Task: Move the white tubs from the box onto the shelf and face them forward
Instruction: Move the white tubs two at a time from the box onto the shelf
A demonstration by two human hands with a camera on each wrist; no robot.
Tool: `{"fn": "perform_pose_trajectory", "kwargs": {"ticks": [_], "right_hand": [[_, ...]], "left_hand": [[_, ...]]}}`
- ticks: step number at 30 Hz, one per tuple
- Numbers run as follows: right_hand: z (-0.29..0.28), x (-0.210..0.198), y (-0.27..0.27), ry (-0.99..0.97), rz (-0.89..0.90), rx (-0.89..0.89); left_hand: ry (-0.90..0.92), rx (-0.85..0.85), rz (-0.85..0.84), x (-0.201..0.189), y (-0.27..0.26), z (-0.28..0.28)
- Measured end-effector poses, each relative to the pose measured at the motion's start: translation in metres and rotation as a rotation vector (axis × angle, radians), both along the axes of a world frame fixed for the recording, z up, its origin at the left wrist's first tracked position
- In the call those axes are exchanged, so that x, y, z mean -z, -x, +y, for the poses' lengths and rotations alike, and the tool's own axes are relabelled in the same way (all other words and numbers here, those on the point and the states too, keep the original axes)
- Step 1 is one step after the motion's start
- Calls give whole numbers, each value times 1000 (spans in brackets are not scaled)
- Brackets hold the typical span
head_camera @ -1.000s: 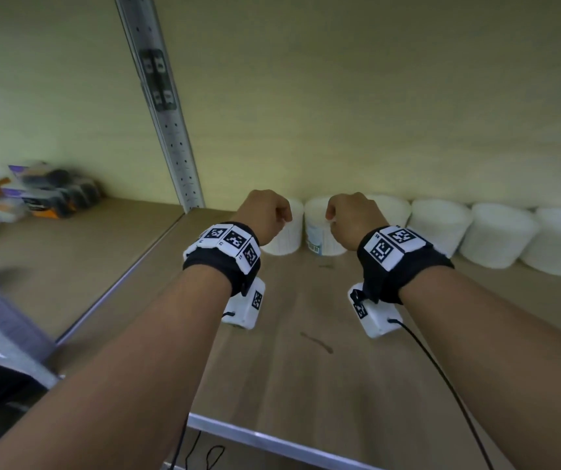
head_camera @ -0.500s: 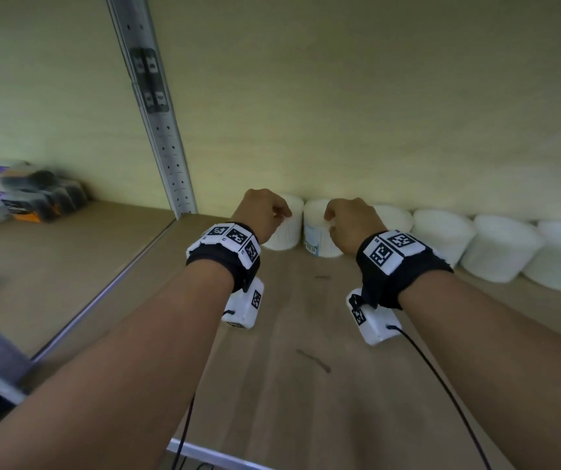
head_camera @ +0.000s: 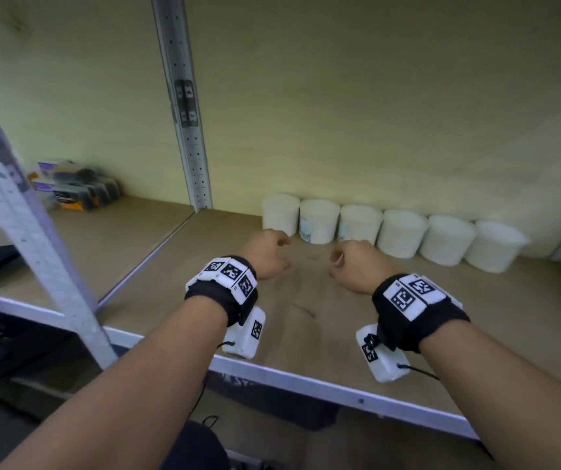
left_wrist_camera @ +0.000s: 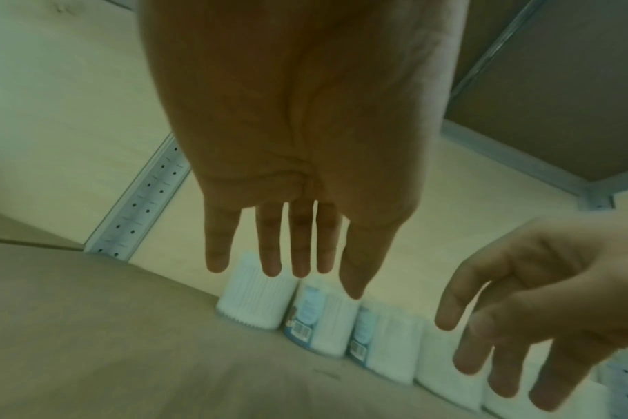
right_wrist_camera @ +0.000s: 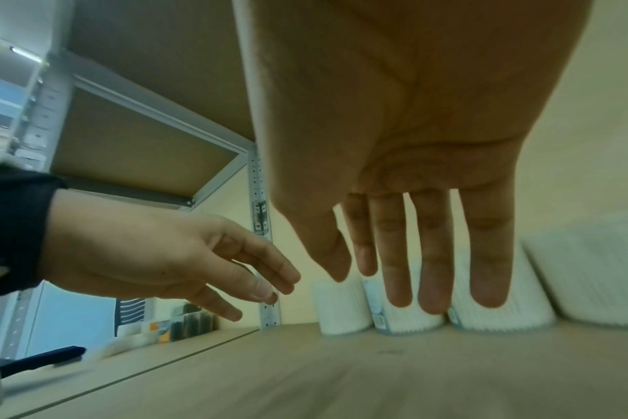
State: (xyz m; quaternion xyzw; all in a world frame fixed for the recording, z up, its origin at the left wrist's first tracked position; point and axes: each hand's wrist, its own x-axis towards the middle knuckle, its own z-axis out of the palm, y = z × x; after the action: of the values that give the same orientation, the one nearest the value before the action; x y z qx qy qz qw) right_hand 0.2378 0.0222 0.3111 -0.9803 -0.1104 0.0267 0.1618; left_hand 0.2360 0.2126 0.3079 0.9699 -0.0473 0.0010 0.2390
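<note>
Several white tubs (head_camera: 360, 222) stand in a row against the back wall of the wooden shelf (head_camera: 306, 320). The second tub (head_camera: 318, 221) and the third show a strip of blue label on their left side. The leftmost tub (left_wrist_camera: 255, 300) shows only white ribbing. My left hand (head_camera: 267, 254) and right hand (head_camera: 357, 264) hover over the shelf, a little in front of the row, touching no tub. Both wrist views show straight, slightly spread fingers (left_wrist_camera: 300, 249) (right_wrist_camera: 431, 255) with nothing in them. No box is in view.
A grey perforated upright (head_camera: 187, 123) stands at the back between two shelf bays. Dark and orange packs (head_camera: 79, 191) sit at the back of the left bay. Another metal post (head_camera: 24, 228) crosses the near left. The shelf's metal front edge (head_camera: 323, 385) runs under my wrists.
Both hands have let go of the two left tubs, uncurled and drawn back toward the shelf's front edge. The view has pulled back, showing the whole row.
</note>
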Motion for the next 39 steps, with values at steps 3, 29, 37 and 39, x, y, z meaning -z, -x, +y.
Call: {"fn": "perform_pose_trajectory", "kwargs": {"ticks": [3,29,37,39], "right_hand": [[-4,6,38,-12,4,22],[-39,169,225,-69,146,27],[-30,255,230,5,444,59],[-29,276,233,28,489,65]], "left_hand": [[20,12,23,2,37,-8],[47,139,299,154,211,-57],[66,85,579,247,215,-69],[68,87,634,272,217,-71]]}}
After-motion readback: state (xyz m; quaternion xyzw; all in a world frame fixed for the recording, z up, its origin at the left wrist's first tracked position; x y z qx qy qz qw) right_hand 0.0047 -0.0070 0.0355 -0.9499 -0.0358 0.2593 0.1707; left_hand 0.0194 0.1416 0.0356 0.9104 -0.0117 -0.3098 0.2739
